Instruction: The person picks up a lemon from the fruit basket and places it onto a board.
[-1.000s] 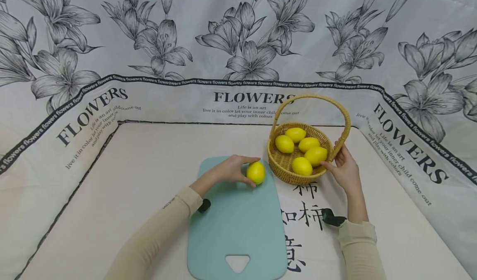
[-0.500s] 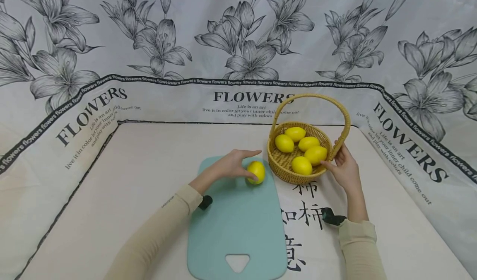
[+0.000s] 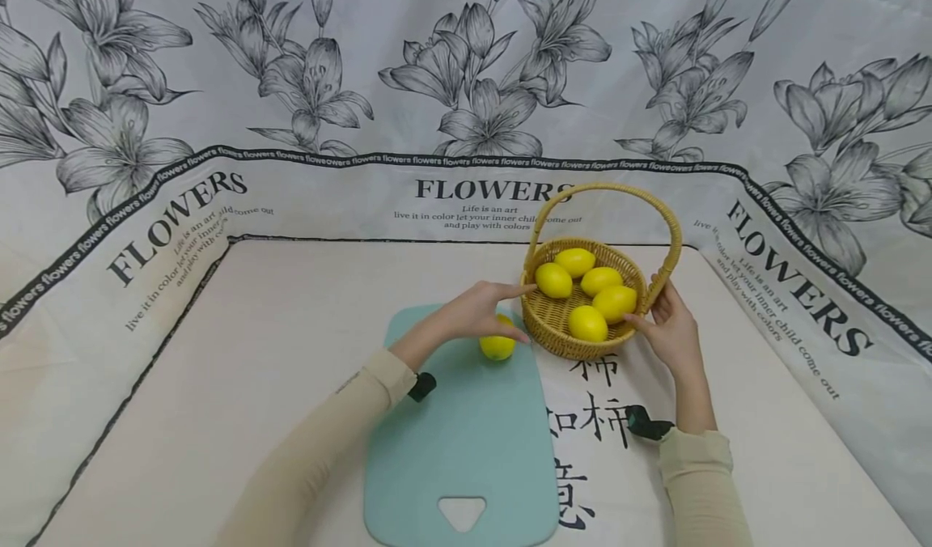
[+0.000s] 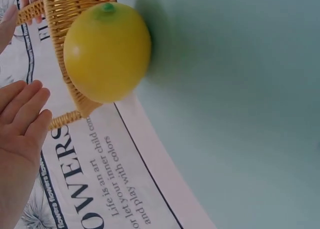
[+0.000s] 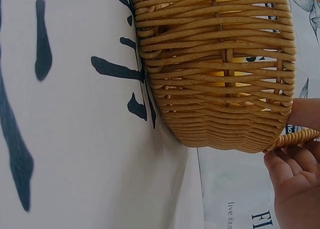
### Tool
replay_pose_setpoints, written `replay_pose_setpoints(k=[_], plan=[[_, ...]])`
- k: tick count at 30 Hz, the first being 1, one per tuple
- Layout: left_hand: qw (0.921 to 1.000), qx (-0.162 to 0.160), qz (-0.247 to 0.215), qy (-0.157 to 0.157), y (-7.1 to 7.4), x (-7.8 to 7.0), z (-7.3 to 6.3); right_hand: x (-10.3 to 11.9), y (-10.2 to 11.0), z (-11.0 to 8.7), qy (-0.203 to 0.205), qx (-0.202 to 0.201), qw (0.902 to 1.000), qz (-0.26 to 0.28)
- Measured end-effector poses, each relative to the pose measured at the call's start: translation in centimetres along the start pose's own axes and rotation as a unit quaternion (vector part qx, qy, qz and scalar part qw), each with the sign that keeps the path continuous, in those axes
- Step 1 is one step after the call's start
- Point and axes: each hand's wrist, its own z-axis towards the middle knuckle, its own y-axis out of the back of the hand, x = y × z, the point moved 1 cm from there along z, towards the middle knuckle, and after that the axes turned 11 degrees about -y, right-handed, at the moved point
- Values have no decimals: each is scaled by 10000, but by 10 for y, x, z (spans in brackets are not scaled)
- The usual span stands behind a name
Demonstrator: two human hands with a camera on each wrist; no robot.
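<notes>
A yellow lemon (image 3: 497,346) sits at the far right corner of the teal cutting board (image 3: 459,434). Over it my left hand (image 3: 476,311) reaches right, thumb and fingers spread apart, fingertips at the near side of the wicker basket (image 3: 561,338). In the left wrist view the fingers (image 4: 25,106) are straight and hold nothing, and the lemon (image 4: 107,51) lies apart from them. My right hand (image 3: 673,332) grips the basket's right rim at the foot of its handle, thumb inside. Several lemons (image 3: 588,324) lie in the basket.
The basket's tall arched handle (image 3: 612,188) rises above the lemons. Black brush characters (image 3: 607,417) mark the pale tablecloth right of the board. A flower-printed cloth (image 3: 480,110) stands as a wall behind and at both sides.
My left hand has let go of the lemon on the board and moved right, over it and toward the basket. The right hand keeps its grip on the basket.
</notes>
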Motion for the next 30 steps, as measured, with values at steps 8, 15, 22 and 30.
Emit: replay_pose_setpoints(k=[8, 15, 22, 30], plan=[[9998, -75, -173, -6, -7, -9, 20, 0, -1, 1, 95, 10, 9999, 76], [9996, -117, -274, -22, -14, -11, 32, 2, -1, 0, 84, 15, 10000, 34], [9998, -77, -198, -4, -21, -12, 42, 2, 1, -1, 49, 6, 10000, 44], [9999, 8, -157, -19, -27, -14, 54, 3, 1, -2, 78, 51, 9999, 128]])
